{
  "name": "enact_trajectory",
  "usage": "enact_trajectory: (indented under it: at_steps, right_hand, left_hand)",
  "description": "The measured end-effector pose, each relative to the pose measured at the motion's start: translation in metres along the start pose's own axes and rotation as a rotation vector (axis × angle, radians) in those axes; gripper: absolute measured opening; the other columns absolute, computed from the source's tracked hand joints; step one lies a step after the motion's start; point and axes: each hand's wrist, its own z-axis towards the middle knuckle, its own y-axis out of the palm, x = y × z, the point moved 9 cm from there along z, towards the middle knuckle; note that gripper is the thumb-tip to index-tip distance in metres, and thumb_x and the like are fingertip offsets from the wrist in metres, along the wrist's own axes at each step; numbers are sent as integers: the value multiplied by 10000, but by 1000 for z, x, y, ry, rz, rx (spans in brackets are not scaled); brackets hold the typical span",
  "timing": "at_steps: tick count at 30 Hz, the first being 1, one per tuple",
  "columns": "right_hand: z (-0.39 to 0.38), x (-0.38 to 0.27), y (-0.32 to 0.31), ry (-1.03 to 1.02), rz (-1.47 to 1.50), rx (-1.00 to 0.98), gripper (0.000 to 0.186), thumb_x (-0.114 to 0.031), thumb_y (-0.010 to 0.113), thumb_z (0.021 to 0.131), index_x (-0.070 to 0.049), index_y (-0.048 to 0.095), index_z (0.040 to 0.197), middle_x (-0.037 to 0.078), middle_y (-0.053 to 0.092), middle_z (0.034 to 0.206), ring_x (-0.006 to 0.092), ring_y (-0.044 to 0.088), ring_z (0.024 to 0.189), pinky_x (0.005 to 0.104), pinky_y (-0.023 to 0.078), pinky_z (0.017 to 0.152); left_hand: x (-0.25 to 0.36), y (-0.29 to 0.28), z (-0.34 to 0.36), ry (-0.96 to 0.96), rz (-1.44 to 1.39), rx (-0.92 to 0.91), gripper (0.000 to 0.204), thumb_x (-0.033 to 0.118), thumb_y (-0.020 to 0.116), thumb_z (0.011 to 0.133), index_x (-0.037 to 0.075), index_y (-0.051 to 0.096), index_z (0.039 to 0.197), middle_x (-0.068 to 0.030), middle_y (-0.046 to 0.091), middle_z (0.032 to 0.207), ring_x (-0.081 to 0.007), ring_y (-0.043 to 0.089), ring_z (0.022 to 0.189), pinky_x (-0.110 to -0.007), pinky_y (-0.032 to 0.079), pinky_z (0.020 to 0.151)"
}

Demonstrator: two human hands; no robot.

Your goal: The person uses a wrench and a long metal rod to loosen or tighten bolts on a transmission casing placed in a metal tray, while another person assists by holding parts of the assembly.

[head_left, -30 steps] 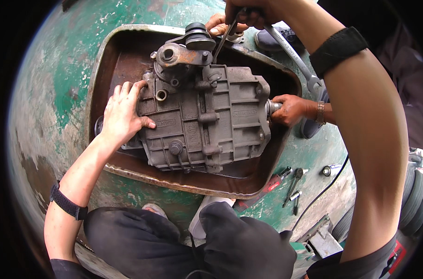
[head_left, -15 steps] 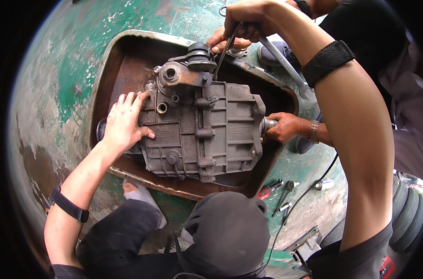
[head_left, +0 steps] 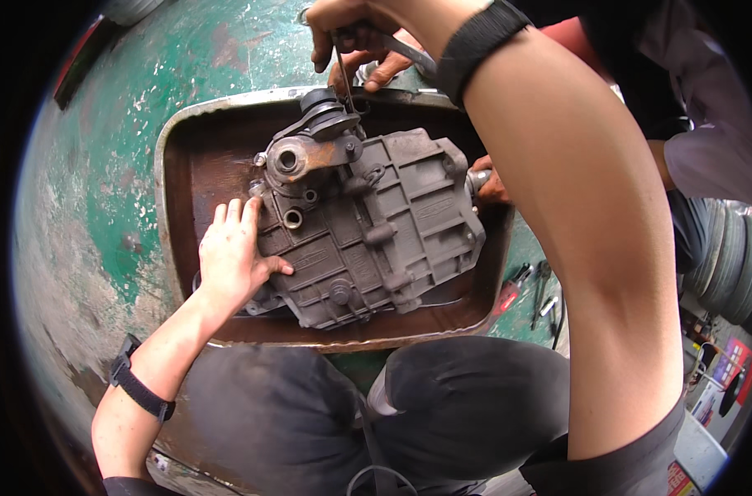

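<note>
Down in the middle, a grey metal gearbox (head_left: 367, 227) lies in a rusty tray (head_left: 173, 178) on a worn green floor (head_left: 95, 165). My left hand (head_left: 231, 256) lies flat with fingers spread, palm pressed on the gearbox's left edge. My right hand (head_left: 343, 25) is at the far side, closed around a thin metal rod (head_left: 341, 78) that reaches down to the dark lever on the gearbox top. Another person's hand (head_left: 491, 186) grips the shaft at the right end. Small tools (head_left: 537, 285) lie on the floor to the right.

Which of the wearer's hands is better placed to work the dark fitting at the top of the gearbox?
Right. The right hand already holds a thin tool reaching the fitting; the left hand lies flat on the gearbox side.
</note>
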Motion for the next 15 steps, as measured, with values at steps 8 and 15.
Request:
enact_trajectory:
  at_steps: [8,15]
  right_hand:
    - [-16,3,-6,-33,14,70,199,-180,480,923,-89,657,919,-30,431,521,81,356,368,235,325,375]
    - [-21,8,11,-61,-12,125,187,-188,493,923,-84,647,899,-23,439,532,90,368,376,245,343,386]
  left_hand:
    - [1,0,3,27,-27,27,1036,370,901,398,-42,473,1247,-144,527,1050,-317,524,999,-385,481,858]
    - [-6,9,4,1,23,-30,1043,365,901,441,-62,449,1279,-145,517,1082,-312,510,1027,-370,472,893]
